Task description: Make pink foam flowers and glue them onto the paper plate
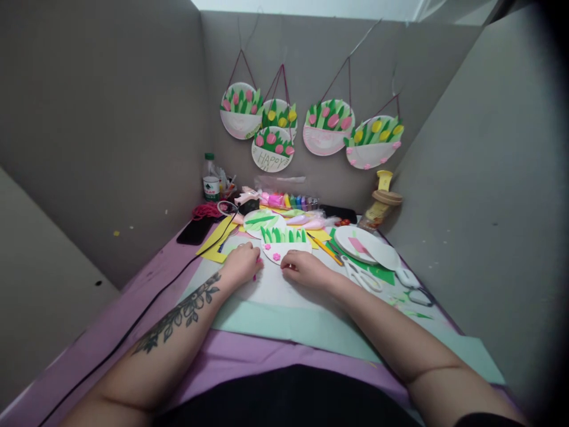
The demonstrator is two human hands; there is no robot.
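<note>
In front of me lies a cut paper-plate basket with green paper leaves along its top and pink flowers on its white front. My left hand is beside its left edge, fingers closed round a small magenta piece, mostly hidden, whose kind I cannot make out. At the plate's lower right edge is my right hand, fingers curled together over the rim. Whether it pinches the plate or something small is hidden.
White scissors, a yellow craft knife and stacked paper plates lie right. Behind are another leafed plate and coloured clay packs. A black cable crosses the left side. Finished plate baskets hang on the wall.
</note>
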